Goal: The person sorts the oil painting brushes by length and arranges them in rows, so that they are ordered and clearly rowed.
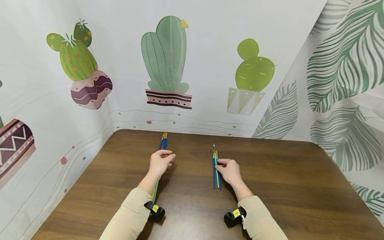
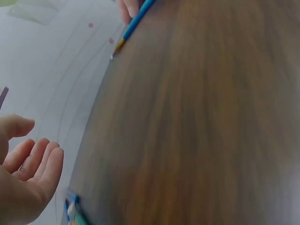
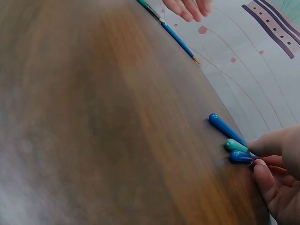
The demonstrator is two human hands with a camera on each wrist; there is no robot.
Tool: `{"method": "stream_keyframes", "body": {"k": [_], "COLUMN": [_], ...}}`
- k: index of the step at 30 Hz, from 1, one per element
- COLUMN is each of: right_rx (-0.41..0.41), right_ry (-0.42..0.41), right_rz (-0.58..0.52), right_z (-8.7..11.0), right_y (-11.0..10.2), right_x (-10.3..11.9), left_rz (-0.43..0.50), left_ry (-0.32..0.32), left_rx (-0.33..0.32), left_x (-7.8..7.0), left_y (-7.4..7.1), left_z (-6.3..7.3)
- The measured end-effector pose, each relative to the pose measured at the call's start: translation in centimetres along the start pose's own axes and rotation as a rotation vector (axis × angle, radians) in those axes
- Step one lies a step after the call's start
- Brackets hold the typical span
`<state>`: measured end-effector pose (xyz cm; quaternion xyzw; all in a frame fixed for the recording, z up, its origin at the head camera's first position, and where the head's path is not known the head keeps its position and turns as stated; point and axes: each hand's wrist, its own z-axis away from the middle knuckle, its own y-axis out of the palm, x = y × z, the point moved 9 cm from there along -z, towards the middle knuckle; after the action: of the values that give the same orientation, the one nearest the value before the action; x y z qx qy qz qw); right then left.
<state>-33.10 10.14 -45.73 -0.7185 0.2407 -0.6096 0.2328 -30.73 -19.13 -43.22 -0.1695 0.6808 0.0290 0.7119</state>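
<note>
My left hand [image 1: 160,163] hovers at the left brushes, its fingers loosely bent and nothing between them. Beyond it lie blue paintbrushes [image 1: 165,143] with yellowish tips. A green paintbrush [image 1: 156,190] shows below the hand, partly hidden by the wrist. My right hand [image 1: 230,170] pinches a paintbrush in the right-hand group between thumb and fingers; which one is hard to tell. This group has a green paintbrush [image 1: 216,170] between a left blue paintbrush [image 1: 214,173] and a right blue one [image 1: 220,183]. Their rounded handle ends show in the right wrist view.
The brown wooden table [image 1: 186,206] ends at the back against a white cloth [image 1: 207,66] printed with cacti and leaves. Both wrists wear small black cameras, the left camera [image 1: 157,213] and the right camera [image 1: 232,218], over beige sleeves.
</note>
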Motion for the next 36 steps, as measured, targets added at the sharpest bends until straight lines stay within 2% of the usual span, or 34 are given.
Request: {"method": "stream_keyframes", "body": {"k": [6,15,24,31,36], "right_rx": [0.004,0.0,-0.001,0.006,0.0], "right_ry": [0.008,-0.005,0.0,0.002,-0.007], "right_rz": [-0.01,0.001,0.008,-0.002,0.005], "right_z": [0.0,0.1,0.1,0.0,0.0], "right_y": [0.0,-0.3,-0.4,-0.3,-0.3], "right_x": [0.0,0.5,0.3,0.4,0.5], "left_rz": [0.032,-0.003,-0.108,-0.229,-0.266], "left_ry": [0.024,0.037,0.064,0.124,0.152], "left_rx": [0.021,0.07,0.126,0.139,0.146], "left_x": [-0.5,-0.4,-0.2,-1.2,-1.8], "left_y": [2.8,6.3,9.8,12.4,14.2], "left_z": [-0.1,-0.5,-0.9,-0.9,-0.9]}}
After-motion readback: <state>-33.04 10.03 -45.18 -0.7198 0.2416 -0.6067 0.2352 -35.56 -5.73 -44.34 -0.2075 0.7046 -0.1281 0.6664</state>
